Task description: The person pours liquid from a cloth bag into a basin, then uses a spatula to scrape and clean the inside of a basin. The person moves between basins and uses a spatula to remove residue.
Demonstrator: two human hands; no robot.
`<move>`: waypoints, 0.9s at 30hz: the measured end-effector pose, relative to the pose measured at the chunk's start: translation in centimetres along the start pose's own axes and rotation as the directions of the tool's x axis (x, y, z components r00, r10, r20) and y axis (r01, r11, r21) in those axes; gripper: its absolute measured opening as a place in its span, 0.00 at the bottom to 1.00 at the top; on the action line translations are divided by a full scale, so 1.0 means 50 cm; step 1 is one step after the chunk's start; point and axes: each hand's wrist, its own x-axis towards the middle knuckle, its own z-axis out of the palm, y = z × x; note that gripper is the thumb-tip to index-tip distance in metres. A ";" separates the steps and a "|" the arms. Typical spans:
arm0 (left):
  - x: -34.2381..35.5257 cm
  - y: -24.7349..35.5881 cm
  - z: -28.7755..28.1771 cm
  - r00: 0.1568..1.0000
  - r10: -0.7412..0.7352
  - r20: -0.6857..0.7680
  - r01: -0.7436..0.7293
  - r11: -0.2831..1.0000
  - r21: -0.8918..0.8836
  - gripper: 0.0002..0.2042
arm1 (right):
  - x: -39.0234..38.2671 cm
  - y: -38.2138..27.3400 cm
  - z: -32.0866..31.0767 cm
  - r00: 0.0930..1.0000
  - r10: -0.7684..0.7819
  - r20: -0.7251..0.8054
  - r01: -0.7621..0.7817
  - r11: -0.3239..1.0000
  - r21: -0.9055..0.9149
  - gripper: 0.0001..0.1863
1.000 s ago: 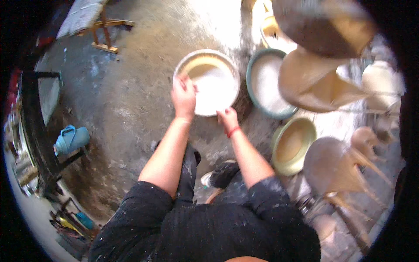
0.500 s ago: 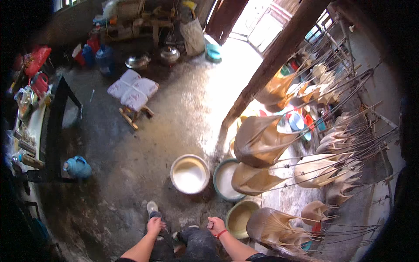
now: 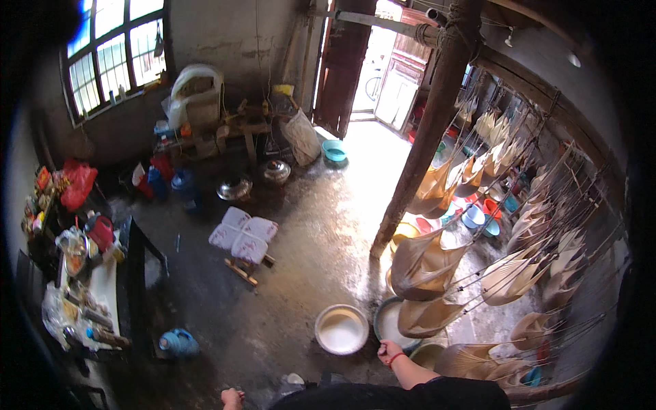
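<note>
My left hand (image 3: 232,399) is low at the bottom edge, fingers loosely bent apart, holding nothing visible. My right hand (image 3: 387,352) is closed with nothing visible in it, in front of the teal-rimmed basin (image 3: 388,321) of white liquid in this view. A pale round basin (image 3: 342,331) with white contents stands beside that one, and an olive basin (image 3: 426,354) is partly hidden by my right arm. Tan cloth slings (image 3: 427,266) hang on cords just to the right.
A wooden post (image 3: 430,137) stands before the open doorway (image 3: 369,82). Cushioned stool (image 3: 242,236), blue jug (image 3: 179,344), cluttered table (image 3: 92,294) and lidded pots (image 3: 232,188) are to the left and back. Several coloured basins (image 3: 473,216) sit under the far slings.
Both my hands have left the pale basin's rim, which they held a second ago, and drawn back toward my body. The view has tilted up toward the window and doorway.
</note>
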 end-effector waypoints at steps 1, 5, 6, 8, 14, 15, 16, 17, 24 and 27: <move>-0.002 0.057 0.034 0.996 0.059 0.065 -0.058 0.998 -0.014 0.10 | 0.006 -0.008 0.013 0.999 -0.006 -0.052 0.008 1.000 0.024 0.14; -0.052 0.313 0.190 0.910 0.190 0.370 -0.095 0.961 -0.260 0.10 | 0.050 -0.026 0.077 0.990 -0.060 -0.129 0.068 0.996 0.062 0.14; -0.071 0.369 0.228 0.908 0.258 0.330 -0.218 0.964 -0.154 0.11 | 0.067 -0.029 0.097 0.984 -0.066 -0.164 0.077 0.995 0.062 0.16; -0.103 0.465 0.278 0.887 0.339 0.313 -0.358 0.934 0.002 0.14 | 0.106 -0.043 0.140 0.986 -0.058 -0.158 0.067 0.996 0.052 0.17; -0.073 0.717 0.267 0.611 0.430 0.664 -0.592 0.806 0.023 0.14 | 0.294 -0.146 0.306 0.984 -0.057 -0.171 0.072 0.994 0.082 0.20; -0.065 0.749 0.266 0.525 0.402 0.751 -0.386 0.898 -0.211 0.17 | 0.334 -0.172 0.339 0.982 -0.086 -0.168 0.094 0.995 0.042 0.19; -0.060 0.785 0.260 0.830 0.337 0.445 -0.467 0.856 0.221 0.17 | 0.377 -0.203 0.370 0.970 -0.086 -0.226 0.083 0.996 -0.021 0.20; -0.053 0.818 0.277 0.921 0.255 0.295 -0.341 0.893 0.294 0.17 | 0.420 -0.231 0.394 0.983 -0.119 -0.139 0.111 0.992 -0.063 0.16; -0.076 1.113 0.523 0.976 0.137 0.168 -0.174 0.957 0.234 0.16 | 0.626 -0.519 0.722 0.934 -0.143 0.328 0.027 0.942 0.335 0.15; -0.077 1.246 0.669 0.977 0.117 0.181 -0.159 0.958 0.238 0.16 | 0.641 -0.656 0.902 0.956 -0.116 0.269 0.047 0.967 0.249 0.17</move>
